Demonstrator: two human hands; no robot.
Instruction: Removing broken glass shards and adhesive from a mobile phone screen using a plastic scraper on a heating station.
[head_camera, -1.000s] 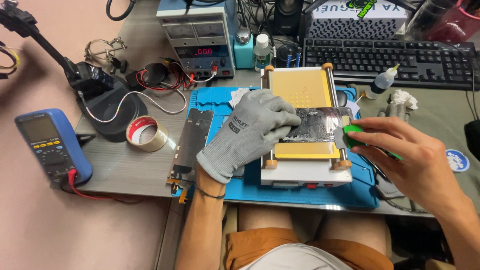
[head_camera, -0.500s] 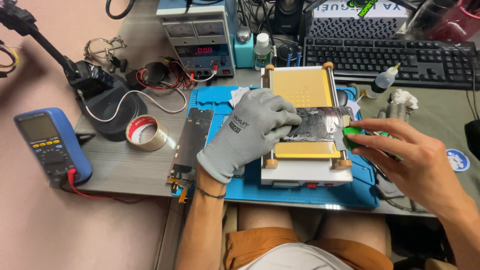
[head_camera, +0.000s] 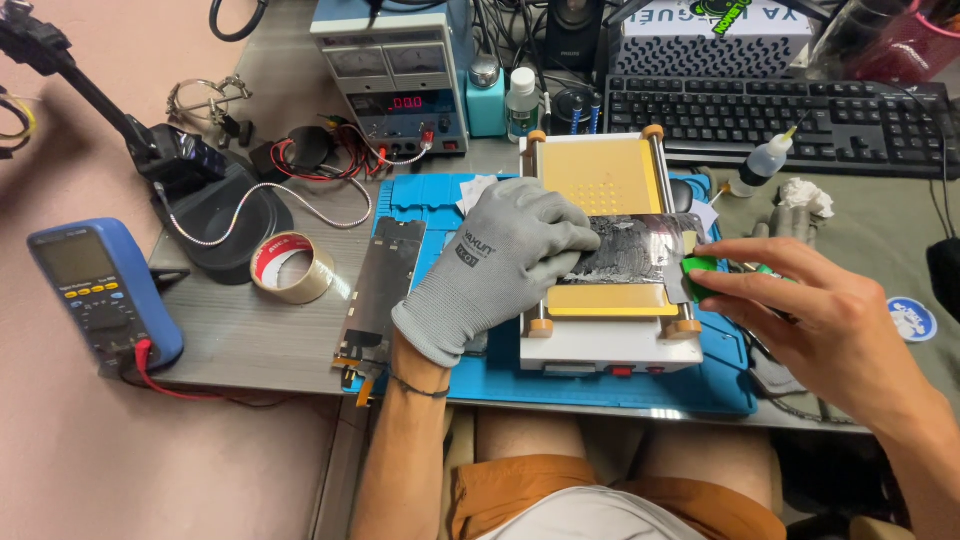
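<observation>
The bench (head_camera: 250, 340) carries a blue work mat (head_camera: 600, 385), and on the mat stands a white heating plate (head_camera: 600, 200) with a yellow top and wooden-coloured end stops. Across the lower half of that plate lies a dark panel (head_camera: 640, 245) smeared with grey residue. The left hand (head_camera: 505, 265), in a grey glove, lies flat with fingers spread over the panel's left part, pressing it down. The bare right hand (head_camera: 810, 315) pinches a small green-handled scraper (head_camera: 697, 278) whose blade meets the panel's right edge.

To scrape well, the person likely needs the blade held at a low angle, nearly flat to the surface, so it lifts residue instead of digging in. The pressing hand should hold the panel firm against the end stops so it does not slide. Short, even strokes, starting at the edge, look safer than long ones. A second dark panel (head_camera: 385, 295) lies just beside the plate, and a tape roll (head_camera: 290, 268) sits on the bench, well apart.
</observation>
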